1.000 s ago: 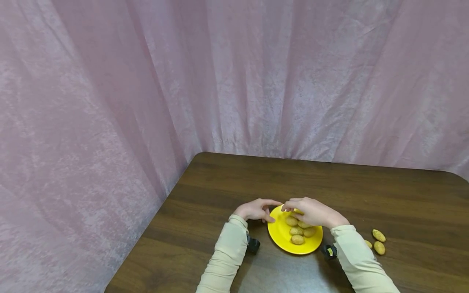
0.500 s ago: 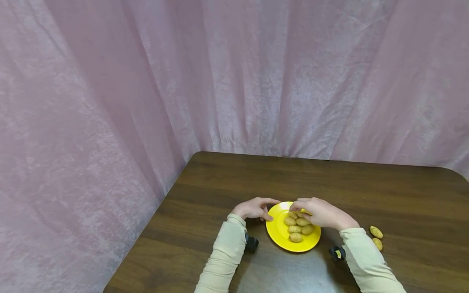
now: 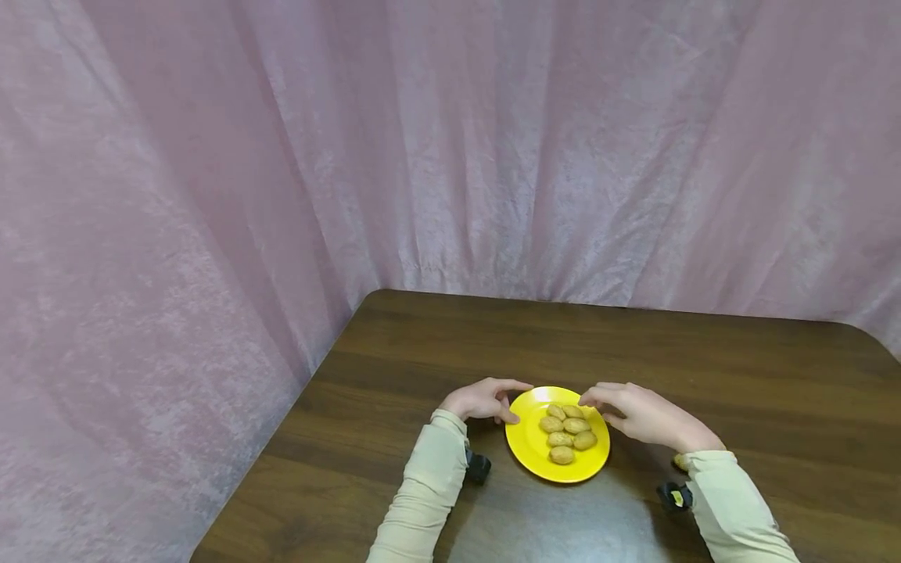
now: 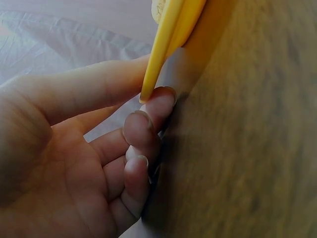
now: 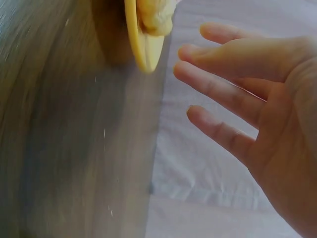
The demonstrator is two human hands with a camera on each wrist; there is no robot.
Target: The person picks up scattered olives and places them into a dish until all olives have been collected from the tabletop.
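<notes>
Yellow plate [image 3: 524, 443] on the tabletop [image 3: 394, 360]: my left fingers [image 3: 512, 384] pinch its left rim, oval nuts [image 3: 561, 455] lie mostly crosswise upon it, and my right fingers [image 3: 598, 395], nearer them, spread empty just rightward; another nut [image 3: 680, 462] shows beside my right sleeve [image 3: 739, 512].

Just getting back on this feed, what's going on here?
A person is at a table with a yellow plate of what look like nuts in their shells. The left hand holds the plate's rim between thumb and fingers. The right hand is by the opposite rim, fingers apart and empty, not touching the plate. One more nut lies on the table, partly hidden by the right sleeve.
</notes>
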